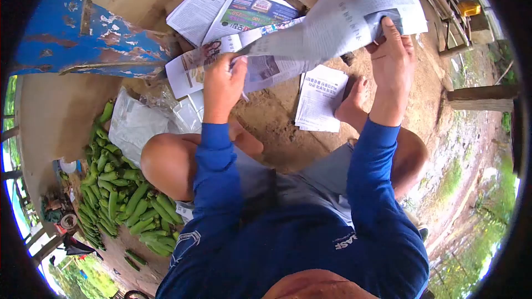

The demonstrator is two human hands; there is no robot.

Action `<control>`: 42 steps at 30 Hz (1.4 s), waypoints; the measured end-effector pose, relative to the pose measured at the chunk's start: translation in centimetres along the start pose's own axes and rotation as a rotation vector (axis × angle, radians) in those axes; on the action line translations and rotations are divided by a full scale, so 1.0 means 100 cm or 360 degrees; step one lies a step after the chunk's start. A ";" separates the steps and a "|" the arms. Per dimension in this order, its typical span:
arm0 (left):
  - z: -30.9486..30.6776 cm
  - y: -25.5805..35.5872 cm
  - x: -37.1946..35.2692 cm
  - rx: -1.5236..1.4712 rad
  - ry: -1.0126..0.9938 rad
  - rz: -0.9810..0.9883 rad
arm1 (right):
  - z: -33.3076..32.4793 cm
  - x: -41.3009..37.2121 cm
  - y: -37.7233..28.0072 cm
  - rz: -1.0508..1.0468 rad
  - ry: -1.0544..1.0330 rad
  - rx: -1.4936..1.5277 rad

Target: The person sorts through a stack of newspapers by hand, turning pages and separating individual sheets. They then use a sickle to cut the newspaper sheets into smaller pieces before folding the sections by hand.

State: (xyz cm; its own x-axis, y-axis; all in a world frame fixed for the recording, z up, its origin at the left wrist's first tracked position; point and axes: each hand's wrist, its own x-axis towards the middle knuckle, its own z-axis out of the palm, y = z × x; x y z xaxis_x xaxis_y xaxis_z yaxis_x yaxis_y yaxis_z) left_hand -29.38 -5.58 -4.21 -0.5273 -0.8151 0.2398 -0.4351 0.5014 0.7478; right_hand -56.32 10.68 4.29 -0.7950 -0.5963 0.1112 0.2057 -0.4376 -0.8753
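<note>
A newspaper sheet (pixel 327 27), partly smeared by motion, stretches between my two hands. My left hand (pixel 223 84) pinches its lower left end between thumb and fingers. At the other end, my right hand (pixel 392 58) grips the sheet, thumb on top near a dark printed picture. Beyond the held sheet, a pile of newspapers (pixel 202 8) lies on the ground, the topmost with a coloured advert. Between my feet sits a smaller stack of cut newspaper pieces (pixel 321 97), close to my right foot.
Many long green vegetables (pixel 124 194) are heaped on the left, beside a clear plastic bag (pixel 138 124). A worn blue wooden post (pixel 94 41) juts in at the upper left. Stacked wood (pixel 438 0) and a bottle of amber liquid (pixel 469 6) are at the upper right.
</note>
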 end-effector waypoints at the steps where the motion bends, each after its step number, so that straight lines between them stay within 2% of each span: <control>1: -0.010 0.005 0.002 -0.0114 -0.0031 -0.0058 | -0.006 0.006 0.000 -0.0039 0.0037 -0.0063; 5: -0.038 0.017 0.005 -0.0054 -0.0229 -0.0011 | -0.017 0.019 0.006 -0.0079 0.0056 -0.0187; 8: -0.047 0.021 0.004 0.0082 -0.0256 -0.0110 | -0.013 0.022 0.007 -0.0053 0.0052 -0.0250; 12: -0.043 0.012 0.000 0.0249 -0.0120 0.0004 | 0.016 0.020 -0.005 -0.0150 -0.0054 -0.0361; 17: -0.016 0.016 -0.003 0.0052 0.0041 0.0207 | 0.084 0.001 -0.035 -0.0238 -0.0250 -0.0672; 19: -0.003 0.037 -0.003 -0.0050 0.0171 0.0314 | 0.103 -0.005 -0.044 -0.0282 -0.0454 -0.0833; 22: 0.003 0.056 -0.010 -0.0073 0.0153 0.0379 | 0.151 -0.018 -0.067 -0.0334 -0.0731 -0.1010; 25: 0.007 0.052 -0.008 -0.0049 0.0186 0.0491 | 0.177 -0.006 -0.087 -0.0324 -0.1441 -0.1178; 28: -0.005 0.066 -0.011 -0.0227 0.0259 0.0458 | 0.192 -0.006 -0.093 -0.0388 -0.1787 -0.1102; 29: -0.009 0.065 -0.013 -0.0261 0.0232 0.0434 | 0.192 -0.011 -0.094 -0.0563 -0.1760 -0.1136; 31: -0.022 0.060 -0.016 -0.0322 0.0199 0.0377 | 0.190 -0.002 -0.080 -0.0648 -0.1486 -0.1148; 34: -0.041 0.063 -0.020 -0.0588 0.0170 0.0279 | 0.148 0.049 -0.030 -0.0559 -0.1112 -0.1360; 36: -0.050 0.057 -0.023 -0.0679 0.0080 0.0201 | 0.114 0.044 -0.008 -0.0318 -0.1039 -0.1452; 39: -0.065 0.061 -0.022 -0.0840 -0.0005 0.0055 | 0.099 0.017 0.004 0.0507 -0.1136 -0.0932; 41: -0.073 0.059 -0.021 -0.0878 -0.0157 -0.0114 | 0.095 -0.001 0.018 0.0622 -0.1176 -0.0798; 42: -0.077 0.060 -0.019 -0.0908 -0.0226 -0.0163 | 0.098 -0.007 0.022 0.0520 -0.1185 -0.0828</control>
State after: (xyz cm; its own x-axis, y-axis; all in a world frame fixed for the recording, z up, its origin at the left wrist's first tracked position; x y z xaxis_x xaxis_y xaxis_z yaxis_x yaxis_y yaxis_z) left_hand -25.40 -3.23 4.61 -0.6128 -0.7847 0.0934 -0.0486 0.1554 0.9867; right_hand -49.69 3.56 6.86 -0.1407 -0.9881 -0.0618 -0.0685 0.0720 -0.9950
